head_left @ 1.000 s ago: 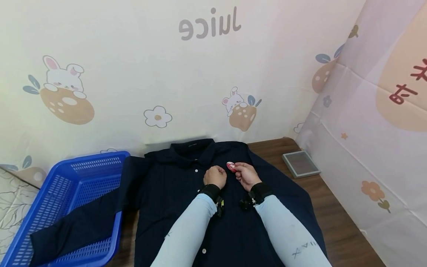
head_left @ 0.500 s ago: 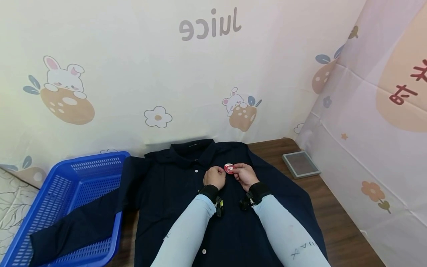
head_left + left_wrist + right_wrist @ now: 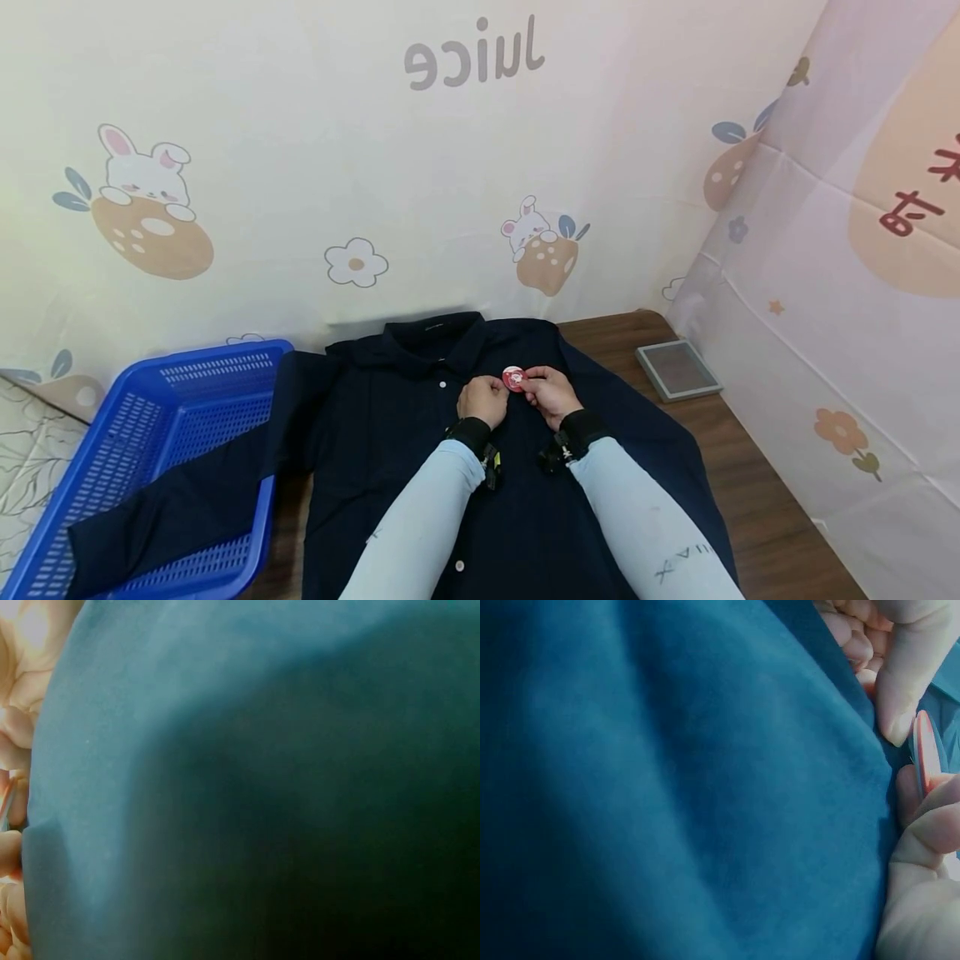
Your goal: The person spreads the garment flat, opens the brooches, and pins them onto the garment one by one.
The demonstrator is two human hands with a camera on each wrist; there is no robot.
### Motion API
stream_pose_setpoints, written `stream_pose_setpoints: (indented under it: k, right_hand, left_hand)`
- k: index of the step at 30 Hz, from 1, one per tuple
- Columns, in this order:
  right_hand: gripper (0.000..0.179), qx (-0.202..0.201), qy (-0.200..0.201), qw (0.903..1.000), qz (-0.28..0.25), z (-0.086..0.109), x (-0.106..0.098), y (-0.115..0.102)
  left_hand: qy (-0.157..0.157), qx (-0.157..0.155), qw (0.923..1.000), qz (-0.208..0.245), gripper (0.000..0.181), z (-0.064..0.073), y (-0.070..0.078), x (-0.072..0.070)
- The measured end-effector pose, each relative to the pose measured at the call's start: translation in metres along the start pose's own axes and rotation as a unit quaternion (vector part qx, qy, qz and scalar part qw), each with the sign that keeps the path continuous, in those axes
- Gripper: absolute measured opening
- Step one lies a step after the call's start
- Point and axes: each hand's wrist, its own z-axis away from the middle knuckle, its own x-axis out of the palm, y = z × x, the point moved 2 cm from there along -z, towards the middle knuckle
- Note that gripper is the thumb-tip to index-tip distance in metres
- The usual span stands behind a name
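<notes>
A dark navy button-up shirt [image 3: 390, 467] lies spread front up, its collar toward the wall. On its chest, my left hand [image 3: 483, 400] pinches a fold of the cloth. Beside it my right hand [image 3: 553, 395] holds a round red-and-white pin badge [image 3: 513, 378] between thumb and fingers, printed face toward the head camera. In the right wrist view the badge [image 3: 928, 746] shows edge-on against the raised fabric, just below the left thumb [image 3: 900, 712]. Its back is hidden. Raised shirt cloth [image 3: 225, 787] fills most of the left wrist view.
A blue plastic basket [image 3: 281, 343] stands at the left, with one shirt sleeve [image 3: 172, 508] draped into it. Toward the right back corner of the wooden table [image 3: 765, 508] lies a small grey-framed box [image 3: 678, 369]. Printed cloth walls rise behind and to the right.
My right hand has brought the badge slightly left, up to the left fingertips, and turned its face more toward the head camera. The left hand has stayed almost in place.
</notes>
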Motion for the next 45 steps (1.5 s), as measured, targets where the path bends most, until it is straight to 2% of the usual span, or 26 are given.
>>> stream_pose_setpoints:
  k: [8, 14, 18, 23, 27, 35, 40, 45]
  right_hand:
    - [0.026, -0.01, 0.01, 0.9993, 0.035, 0.0, 0.006, 0.0]
    - [0.025, -0.039, 0.041, 0.9965, 0.062, 0.003, 0.009, 0.001]
    - [0.026, -0.068, 0.064, 0.9939, 0.058, 0.006, 0.01, 0.003]
    - [0.03, -0.085, 0.068, 0.9916, 0.07, 0.006, 0.01, 0.004]
    - [0.042, -0.083, 0.055, 0.9908, 0.091, 0.005, 0.01, 0.004]
    - [0.058, -0.089, -0.013, 0.9884, 0.123, 0.005, 0.012, 0.003]
    - [0.071, -0.088, -0.037, 0.9845, 0.147, 0.003, 0.011, 0.004]
    - [0.06, -0.085, -0.037, 0.9814, 0.168, 0.002, 0.011, 0.003]
  left_hand:
    - [0.002, 0.02, 0.9997, -0.015, 0.01, -0.002, -0.004, 0.003]
    - [0.009, 0.037, 0.9992, -0.01, 0.017, -0.003, -0.007, 0.005]
    - [0.02, 0.033, 0.9992, -0.005, 0.011, -0.003, -0.007, 0.006]
    - [0.023, 0.025, 0.9994, -0.001, 0.01, -0.002, -0.006, 0.004]
    - [0.021, 0.022, 0.9995, 0.009, 0.013, 0.0, -0.003, 0.002]
    - [0.024, 0.035, 0.9991, 0.011, 0.014, 0.001, -0.003, 0.0]
    - [0.015, 0.037, 0.9991, 0.013, 0.017, 0.0, -0.003, -0.001]
    - [0.005, 0.043, 0.999, 0.012, 0.021, 0.001, -0.002, -0.002]
